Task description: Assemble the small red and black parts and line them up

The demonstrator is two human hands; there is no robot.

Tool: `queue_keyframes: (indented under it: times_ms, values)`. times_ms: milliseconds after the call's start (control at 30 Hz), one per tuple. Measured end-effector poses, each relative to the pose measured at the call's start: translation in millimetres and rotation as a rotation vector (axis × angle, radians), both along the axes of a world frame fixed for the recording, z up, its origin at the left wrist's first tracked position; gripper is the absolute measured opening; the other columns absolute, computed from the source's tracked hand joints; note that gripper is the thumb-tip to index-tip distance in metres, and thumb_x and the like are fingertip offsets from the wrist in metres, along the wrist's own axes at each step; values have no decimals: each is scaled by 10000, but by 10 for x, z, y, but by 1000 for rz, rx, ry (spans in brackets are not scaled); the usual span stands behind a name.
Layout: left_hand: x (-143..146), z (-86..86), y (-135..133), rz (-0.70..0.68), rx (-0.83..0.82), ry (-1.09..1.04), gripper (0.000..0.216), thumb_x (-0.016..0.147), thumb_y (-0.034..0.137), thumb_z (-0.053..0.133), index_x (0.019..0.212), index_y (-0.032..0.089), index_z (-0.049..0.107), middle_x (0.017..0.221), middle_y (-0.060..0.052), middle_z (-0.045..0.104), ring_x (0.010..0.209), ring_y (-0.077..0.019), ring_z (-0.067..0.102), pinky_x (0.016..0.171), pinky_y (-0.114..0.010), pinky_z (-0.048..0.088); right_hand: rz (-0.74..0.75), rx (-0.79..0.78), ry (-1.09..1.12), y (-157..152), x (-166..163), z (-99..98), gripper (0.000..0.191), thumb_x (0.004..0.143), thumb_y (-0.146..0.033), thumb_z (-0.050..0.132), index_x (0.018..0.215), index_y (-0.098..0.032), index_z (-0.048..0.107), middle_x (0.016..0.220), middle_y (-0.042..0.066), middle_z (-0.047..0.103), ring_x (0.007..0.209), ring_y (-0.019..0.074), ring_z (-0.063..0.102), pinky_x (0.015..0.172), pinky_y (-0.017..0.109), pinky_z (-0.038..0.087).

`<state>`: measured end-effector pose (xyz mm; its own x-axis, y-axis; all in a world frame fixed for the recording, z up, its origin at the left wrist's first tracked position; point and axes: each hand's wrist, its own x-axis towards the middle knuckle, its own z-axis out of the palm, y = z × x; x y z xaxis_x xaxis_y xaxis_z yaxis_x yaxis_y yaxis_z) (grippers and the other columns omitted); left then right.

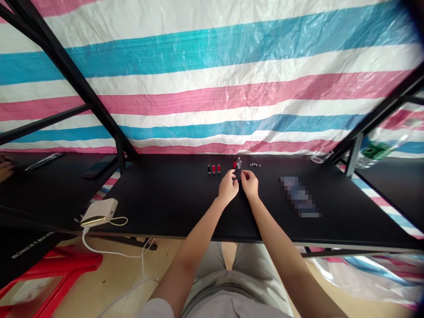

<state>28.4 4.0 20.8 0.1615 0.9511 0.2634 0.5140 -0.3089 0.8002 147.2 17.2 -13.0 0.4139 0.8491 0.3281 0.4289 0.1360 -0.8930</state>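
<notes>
My left hand [228, 186] and my right hand [249, 183] rest close together on the black table [172, 198], fingers curled in pinches. What they pinch is too small to make out. Just beyond the fingertips stand a small red piece and a clear tube [236, 163]. To their left is a row of small red and black caps [213, 168]. To the right lies a short row of tiny dark parts [255, 165].
A blurred flat object [300, 196] lies right of my hands. A white power bank with cable [99, 213] sits at the table's left front corner. A clear dish [321, 156] is far right. Another person's hand [5, 170] shows at the left edge. A red stool [49, 274] stands below.
</notes>
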Motion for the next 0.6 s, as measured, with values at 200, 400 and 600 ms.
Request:
queue_keyframes:
  times_ms: [200, 400, 600]
  values:
    - [182, 92, 286, -7, 1, 340, 614, 788, 131, 433, 1369, 182, 240, 1112, -128, 547, 1024, -238, 529, 832, -344, 437, 1, -5, 35, 16, -7, -4, 262, 744, -335, 495, 884, -152, 620, 786, 65, 653, 695, 168, 587, 699, 305, 469]
    - [272, 56, 417, 66, 49, 524, 438, 839, 164, 371, 1276, 184, 391, 1040, -126, 553, 963, -246, 539, 776, -345, 447, 14, 20, -14, 33, 12, -22, 247, 755, -295, 459, 888, -150, 608, 804, 67, 642, 689, 165, 577, 705, 316, 471]
    - [320, 100, 489, 156, 47, 482, 205, 843, 140, 387, 985, 178, 530, 947, -88, 581, 850, -196, 569, 716, -294, 438, -68, -21, -318, 30, -13, -23, 241, 737, -217, 448, 884, -146, 625, 951, 119, 618, 903, 236, 537, 832, 395, 414]
